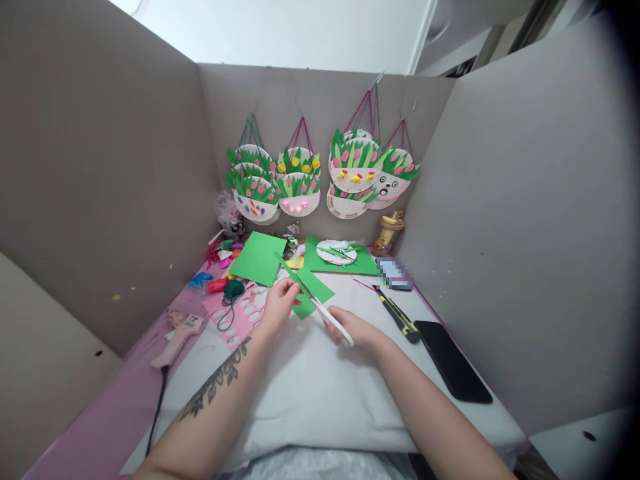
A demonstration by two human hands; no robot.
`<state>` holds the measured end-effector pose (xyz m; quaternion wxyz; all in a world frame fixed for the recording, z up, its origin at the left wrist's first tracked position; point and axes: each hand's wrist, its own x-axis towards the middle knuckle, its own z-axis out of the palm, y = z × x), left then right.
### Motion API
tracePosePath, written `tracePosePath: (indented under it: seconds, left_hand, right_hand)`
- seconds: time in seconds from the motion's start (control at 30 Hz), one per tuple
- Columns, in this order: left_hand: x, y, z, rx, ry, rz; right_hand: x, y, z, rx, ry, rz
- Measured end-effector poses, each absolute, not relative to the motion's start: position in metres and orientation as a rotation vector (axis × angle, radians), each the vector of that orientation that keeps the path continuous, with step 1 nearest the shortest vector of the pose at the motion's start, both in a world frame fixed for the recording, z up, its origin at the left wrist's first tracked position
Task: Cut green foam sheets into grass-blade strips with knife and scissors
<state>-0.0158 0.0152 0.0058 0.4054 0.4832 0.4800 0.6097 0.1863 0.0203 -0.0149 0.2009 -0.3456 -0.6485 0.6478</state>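
Note:
My left hand (284,298) pinches a narrow green paper strip (287,265) that sticks up past the fingertips. Around the white handles of a pair of scissors (336,325) my right hand (347,327) is closed. The scissor blades point up and left, right beside the strip and my left fingers; whether they touch the paper I cannot tell. Beneath the blades is a smaller green paper piece (323,285). Behind my left hand lies a larger green sheet (260,257). A white paper disc (325,253) with green slivers rests on another green sheet (367,265).
At left are a pink glue gun (181,337), cut-out pink paper (245,323) and dark green yarn (233,289). A utility knife (397,313), black phone (453,360), another phone (395,273) and a cup (389,233) line the right. Paper flower baskets (355,160) hang on the back panel.

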Motion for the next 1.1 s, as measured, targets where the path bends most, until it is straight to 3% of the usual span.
tracePosePath:
  seconds: [1.1]
  left_hand:
    - [-0.02,0.014,0.01,1.208,1.258,1.597]
  right_hand:
    - [0.189,0.016,-0.003,-1.167,-2.032,1.483]
